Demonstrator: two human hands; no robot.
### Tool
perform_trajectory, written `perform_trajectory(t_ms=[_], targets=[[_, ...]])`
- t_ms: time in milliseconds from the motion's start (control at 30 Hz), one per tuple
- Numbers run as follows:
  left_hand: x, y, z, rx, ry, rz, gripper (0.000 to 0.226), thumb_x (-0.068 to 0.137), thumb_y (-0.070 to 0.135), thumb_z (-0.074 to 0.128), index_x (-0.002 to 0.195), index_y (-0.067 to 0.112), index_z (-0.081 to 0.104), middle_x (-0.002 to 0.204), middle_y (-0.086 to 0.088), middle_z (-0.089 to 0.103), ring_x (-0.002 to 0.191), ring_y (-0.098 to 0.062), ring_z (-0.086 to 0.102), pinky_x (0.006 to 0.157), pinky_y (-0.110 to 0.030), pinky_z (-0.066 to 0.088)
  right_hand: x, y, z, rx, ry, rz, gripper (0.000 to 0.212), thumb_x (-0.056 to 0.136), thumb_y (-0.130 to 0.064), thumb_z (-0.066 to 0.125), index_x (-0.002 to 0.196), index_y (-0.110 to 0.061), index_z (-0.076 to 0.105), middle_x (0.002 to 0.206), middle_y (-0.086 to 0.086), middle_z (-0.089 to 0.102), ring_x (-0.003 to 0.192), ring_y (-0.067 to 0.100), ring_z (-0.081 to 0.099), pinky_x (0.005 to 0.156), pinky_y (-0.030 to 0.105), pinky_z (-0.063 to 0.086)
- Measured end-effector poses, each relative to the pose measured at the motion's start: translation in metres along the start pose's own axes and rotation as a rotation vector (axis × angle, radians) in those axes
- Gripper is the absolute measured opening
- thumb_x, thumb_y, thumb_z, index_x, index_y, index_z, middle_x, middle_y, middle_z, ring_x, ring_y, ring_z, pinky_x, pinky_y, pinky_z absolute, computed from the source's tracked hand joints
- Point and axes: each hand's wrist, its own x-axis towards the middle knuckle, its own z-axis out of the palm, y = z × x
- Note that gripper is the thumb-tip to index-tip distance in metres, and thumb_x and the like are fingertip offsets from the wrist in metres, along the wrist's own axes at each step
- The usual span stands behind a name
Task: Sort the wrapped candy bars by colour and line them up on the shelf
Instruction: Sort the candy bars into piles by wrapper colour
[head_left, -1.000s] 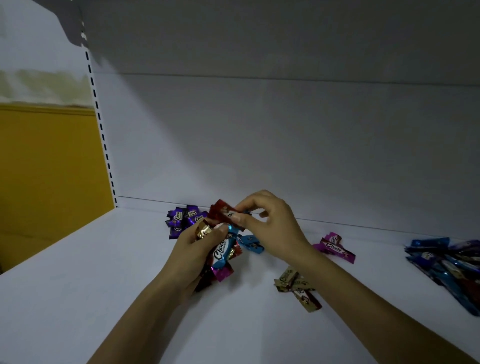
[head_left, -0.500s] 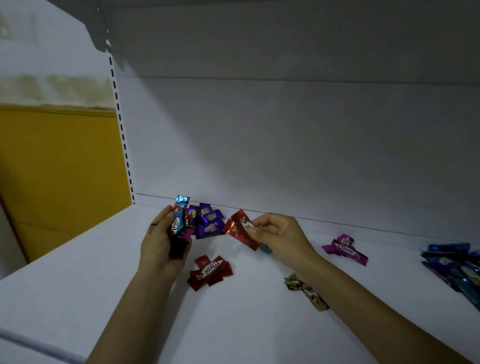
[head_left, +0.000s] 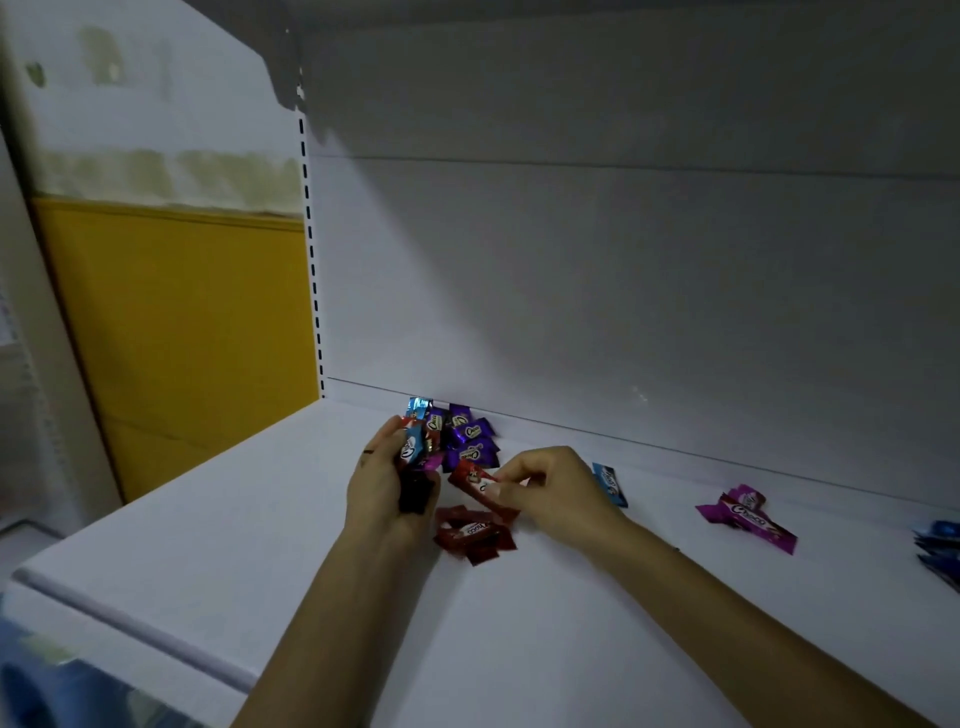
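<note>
Red bar (head_left: 474, 479): flat oblong in crinkly foil, one end pinched between my right fingers (head_left: 524, 467), just above the red pile (head_left: 472, 535) lying under them.
Bundle (head_left: 413, 452): blue, dark and pink wrappers clamped in my left fingers (head_left: 385, 447).
Risk: slick foil may slip from so light a pinch; the crowded bundle could shed a bar into the purple group (head_left: 470, 441) just beyond my left fingers.
Shelf (head_left: 208, 525): smooth, white, hard; bars would skid.
Strays: blue bar (head_left: 610, 483) behind my right fingers.

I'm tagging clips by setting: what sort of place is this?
Probably a shop: a white display shelf with a slotted upright, and purple foil-wrapped candy bars heaped at its back panel.
</note>
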Motion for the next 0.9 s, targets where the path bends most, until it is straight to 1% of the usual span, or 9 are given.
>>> perform_trajectory(t_ms=[67,133,233,300,400,467,533,733,900], targets=[[-0.003,0.0,0.003,0.004,-0.035,0.022,0.017,0.095,0.011,0.054,0.101,0.02,0.067,0.099,-0.007,0.067,0.085,-0.018,0.065,0.044,-0.019,0.05,-0.001,0.0,-0.001,-0.044,-0.018,-0.01,0.005,0.081,-0.024,0.074,0.085,-0.021,0.074,0.068,-0.015,0.062,0.054,-0.007,0.053,0.052,0.011,0.036],[-0.007,-0.001,0.004,0.055,-0.116,0.058,0.019,0.095,0.01,0.053,0.101,0.021,0.068,0.096,-0.007,0.071,0.081,-0.02,0.07,0.045,-0.02,0.051,-0.003,0.004,0.003,-0.178,-0.044,-0.035,0.017,0.081,-0.031,0.073,0.097,-0.023,0.074,0.085,-0.012,0.064,0.068,-0.003,0.054,0.057,0.013,0.037],[-0.013,-0.003,0.007,0.202,-0.311,0.137,0.022,0.093,0.011,0.055,0.103,0.024,0.07,0.095,-0.006,0.075,0.077,-0.02,0.073,0.052,-0.026,0.055,-0.002,0.001,0.0,-0.137,0.096,-0.074,0.013,0.088,-0.033,0.065,0.097,-0.026,0.07,0.09,-0.015,0.062,0.081,0.001,0.057,0.06,0.008,0.039],[-0.016,-0.005,0.01,0.306,-0.41,0.201,0.023,0.092,0.015,0.057,0.106,0.028,0.07,0.1,-0.006,0.074,0.08,-0.022,0.072,0.054,-0.028,0.056,-0.002,-0.006,-0.013,0.097,0.18,-0.083,0.018,0.093,-0.033,0.055,0.084,-0.025,0.069,0.082,-0.016,0.066,0.076,-0.001,0.061,0.06,0.006,0.043],[-0.019,-0.01,0.013,0.415,-0.491,0.229,0.03,0.089,0.017,0.06,0.11,0.036,0.068,0.112,-0.004,0.069,0.092,-0.025,0.071,0.063,-0.031,0.058,-0.005,-0.015,-0.036,0.307,0.159,-0.087,0.016,0.09,-0.04,0.055,0.088,-0.033,0.069,0.077,-0.012,0.069,0.06,-0.002,0.06,0.052,0.008,0.043],[-0.021,-0.015,0.014,0.485,-0.538,0.225,0.034,0.086,0.016,0.062,0.112,0.038,0.067,0.117,-0.003,0.064,0.096,-0.024,0.07,0.07,-0.034,0.059,-0.009,-0.014,-0.044,0.325,0.155,-0.124,0.008,0.087,-0.031,0.064,0.084,-0.031,0.071,0.072,-0.013,0.068,0.057,-0.001,0.059,0.051,0.009,0.043],[-0.023,-0.019,0.015,0.528,-0.577,0.211,0.035,0.087,0.014,0.062,0.113,0.036,0.066,0.114,-0.002,0.064,0.092,-0.019,0.071,0.066,-0.029,0.057,-0.009,-0.009,-0.047,0.325,0.202,-0.11,0.011,0.086,-0.021,0.067,0.077,-0.026,0.072,0.064,-0.013,0.066,0.055,-0.001,0.058,0.051,0.01,0.043],[-0.019,-0.021,0.013,0.583,-0.564,0.213,0.025,0.094,0.008,0.053,0.112,0.022,0.065,0.102,0.001,0.074,0.09,-0.013,0.072,0.063,-0.022,0.056,-0.001,0.018,-0.074,0.564,0.401,0.138,0.011,0.094,-0.013,0.055,0.089,-0.012,0.065,0.07,-0.004,0.073,0.053,0.005,0.063,0.05,0.017,0.049],[-0.017,-0.024,0.012,0.578,-0.567,0.19,0.026,0.092,0.009,0.055,0.113,0.023,0.064,0.101,0.002,0.074,0.089,-0.016,0.072,0.061,-0.023,0.056,-0.001,0.053,-0.081,0.476,0.326,0.317,0.012,0.089,-0.004,0.061,0.1,-0.002,0.067,0.071,0.004,0.072,0.051,0.008,0.063,0.046,0.017,0.047]])
